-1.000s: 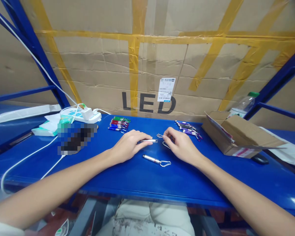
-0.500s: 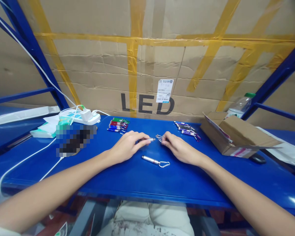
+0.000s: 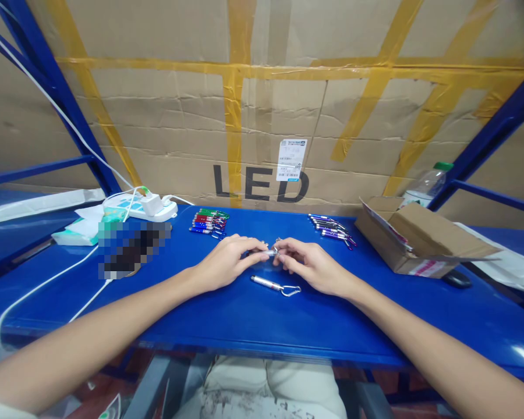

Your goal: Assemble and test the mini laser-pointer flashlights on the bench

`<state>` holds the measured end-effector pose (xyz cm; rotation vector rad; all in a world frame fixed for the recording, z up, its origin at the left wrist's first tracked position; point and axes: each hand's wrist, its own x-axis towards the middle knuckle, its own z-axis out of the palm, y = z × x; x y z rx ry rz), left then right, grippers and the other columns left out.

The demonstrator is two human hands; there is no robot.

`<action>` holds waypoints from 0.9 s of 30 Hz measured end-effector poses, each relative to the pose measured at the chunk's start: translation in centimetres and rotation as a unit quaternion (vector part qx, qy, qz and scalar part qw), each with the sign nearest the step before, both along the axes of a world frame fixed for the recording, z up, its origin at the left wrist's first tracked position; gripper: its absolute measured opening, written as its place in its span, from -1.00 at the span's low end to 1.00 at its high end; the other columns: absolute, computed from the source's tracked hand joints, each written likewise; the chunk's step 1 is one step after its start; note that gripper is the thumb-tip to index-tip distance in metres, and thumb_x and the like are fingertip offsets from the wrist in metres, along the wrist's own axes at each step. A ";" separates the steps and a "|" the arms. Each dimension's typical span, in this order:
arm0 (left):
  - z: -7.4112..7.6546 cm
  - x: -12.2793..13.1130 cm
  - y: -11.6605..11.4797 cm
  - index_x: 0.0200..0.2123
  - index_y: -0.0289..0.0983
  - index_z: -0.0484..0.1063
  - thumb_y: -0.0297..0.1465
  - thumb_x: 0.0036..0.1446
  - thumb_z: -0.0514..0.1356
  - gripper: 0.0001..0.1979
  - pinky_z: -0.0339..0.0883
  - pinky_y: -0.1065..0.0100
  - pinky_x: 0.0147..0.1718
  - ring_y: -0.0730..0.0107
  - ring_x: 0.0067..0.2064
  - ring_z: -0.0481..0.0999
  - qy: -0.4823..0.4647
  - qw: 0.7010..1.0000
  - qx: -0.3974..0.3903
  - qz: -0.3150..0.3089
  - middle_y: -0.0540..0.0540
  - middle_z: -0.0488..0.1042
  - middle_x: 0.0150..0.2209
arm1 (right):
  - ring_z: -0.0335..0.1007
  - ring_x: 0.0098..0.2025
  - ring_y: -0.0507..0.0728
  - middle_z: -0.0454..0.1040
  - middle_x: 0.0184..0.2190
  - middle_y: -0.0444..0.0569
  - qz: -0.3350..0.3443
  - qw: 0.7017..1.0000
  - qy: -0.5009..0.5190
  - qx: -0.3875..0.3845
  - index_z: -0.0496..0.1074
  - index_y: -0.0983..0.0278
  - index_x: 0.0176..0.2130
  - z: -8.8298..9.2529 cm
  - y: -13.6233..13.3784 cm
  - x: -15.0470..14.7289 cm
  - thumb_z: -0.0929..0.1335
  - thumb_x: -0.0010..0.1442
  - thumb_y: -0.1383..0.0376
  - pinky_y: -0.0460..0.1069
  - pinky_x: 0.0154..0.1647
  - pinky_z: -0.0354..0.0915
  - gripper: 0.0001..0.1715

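Observation:
My left hand (image 3: 229, 263) pinches a small silver penlight (image 3: 269, 252) between thumb and fingers, its end pointing right. At that end, the fingertips of my right hand (image 3: 312, 263) are closed on a silver carabiner clip (image 3: 278, 240), largely hidden by the fingers. Whether the clip is hooked on the penlight, I cannot tell. Just below both hands, a second silver penlight (image 3: 266, 283) lies on the blue table (image 3: 244, 320) with a carabiner (image 3: 291, 290) attached at its right end.
Green, red and blue penlights (image 3: 207, 222) lie in a row at back left, black and purple ones (image 3: 332, 228) at back right. An open cardboard box (image 3: 402, 247) stands right, beside a black mouse (image 3: 457, 280). A power strip (image 3: 157, 208) and white cables are left.
My right hand has moved left with the carabiner, closing the gap to the silver penlight's end. My left hand has stayed nearly in place.

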<state>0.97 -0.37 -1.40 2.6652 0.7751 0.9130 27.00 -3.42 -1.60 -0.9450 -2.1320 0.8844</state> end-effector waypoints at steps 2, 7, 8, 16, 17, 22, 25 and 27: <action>0.0 0.0 -0.1 -0.02 -0.16 0.64 -0.19 0.51 0.16 -0.73 0.39 0.29 -0.07 0.27 -0.10 0.67 -0.001 1.000 0.002 -0.010 -0.04 0.73 -0.07 | 0.57 -0.23 0.13 0.65 -0.21 -0.03 0.001 1.000 0.011 0.005 0.48 0.22 0.08 0.1 -0.1 0.0 0.35 0.50 0.10 0.03 -0.14 0.47 -0.69; -0.1 0.0 -0.1 -0.02 -0.15 0.64 -0.20 0.50 0.18 -0.75 0.40 0.29 -0.08 0.28 -0.11 0.66 -0.005 1.000 0.015 -0.011 -0.04 0.72 -0.07 | 0.61 -0.23 0.16 0.67 -0.18 -0.01 -0.038 0.998 0.003 0.056 0.52 0.21 0.10 0.1 -0.1 0.0 0.35 0.49 0.09 0.04 -0.13 0.48 -0.67; -0.1 0.0 -0.1 -0.02 -0.16 0.64 -0.20 0.50 0.19 -0.75 0.40 0.29 -0.07 0.28 -0.11 0.66 -0.008 1.000 0.017 -0.010 -0.05 0.72 -0.07 | 0.62 -0.21 0.17 0.68 -0.13 0.00 -0.046 0.996 -0.009 0.075 0.53 0.20 0.10 0.1 -0.1 0.0 0.35 0.50 0.10 0.05 -0.10 0.48 -0.67; -0.2 0.0 -0.2 -0.02 -0.17 0.64 -0.19 0.49 0.20 -0.74 0.41 0.26 -0.06 0.28 -0.12 0.65 -0.026 0.999 0.035 -0.013 -0.06 0.73 -0.08 | 0.60 -0.03 0.26 0.68 0.01 0.05 -0.058 0.980 -0.048 0.185 0.57 0.13 0.19 0.2 -0.6 -0.2 0.30 0.53 0.15 0.14 0.06 0.48 -0.63; -0.2 0.0 -0.2 -0.02 -0.17 0.64 -0.19 0.49 0.20 -0.74 0.41 0.26 -0.06 0.28 -0.12 0.65 -0.025 0.999 0.037 -0.012 -0.06 0.73 -0.08 | 0.60 -0.05 0.25 0.68 0.00 0.06 -0.054 0.979 -0.049 0.191 0.57 0.13 0.20 0.2 -0.6 -0.1 0.29 0.54 0.15 0.15 0.05 0.49 -0.62; -0.1 0.0 -0.2 -0.04 -0.17 0.65 -0.17 0.49 0.19 -0.72 0.42 0.26 -0.06 0.27 -0.13 0.66 -0.024 0.999 0.038 -0.012 -0.07 0.73 -0.08 | 0.57 -0.01 0.27 0.66 0.05 0.08 -0.038 0.974 -0.051 0.215 0.55 0.12 0.25 -0.1 -0.4 0.1 0.28 0.55 0.15 0.21 0.06 0.52 -0.58; 0.0 0.0 -0.2 -0.05 -0.17 0.66 -0.17 0.49 0.20 -0.73 0.42 0.28 -0.07 0.28 -0.13 0.66 -0.027 0.999 0.033 -0.015 -0.06 0.74 -0.09 | 0.57 0.01 0.28 0.66 0.07 0.07 -0.038 0.971 -0.056 0.228 0.55 0.11 0.26 -0.2 -0.4 0.2 0.27 0.55 0.16 0.22 0.07 0.53 -0.58; 0.0 0.0 -0.2 -0.05 -0.17 0.66 -0.18 0.48 0.21 -0.74 0.42 0.28 -0.07 0.28 -0.12 0.67 -0.031 0.999 0.029 -0.016 -0.06 0.74 -0.09 | 0.57 0.00 0.28 0.66 0.06 0.07 -0.039 0.969 -0.055 0.236 0.56 0.11 0.25 -0.1 -0.4 0.2 0.27 0.55 0.17 0.23 0.06 0.54 -0.58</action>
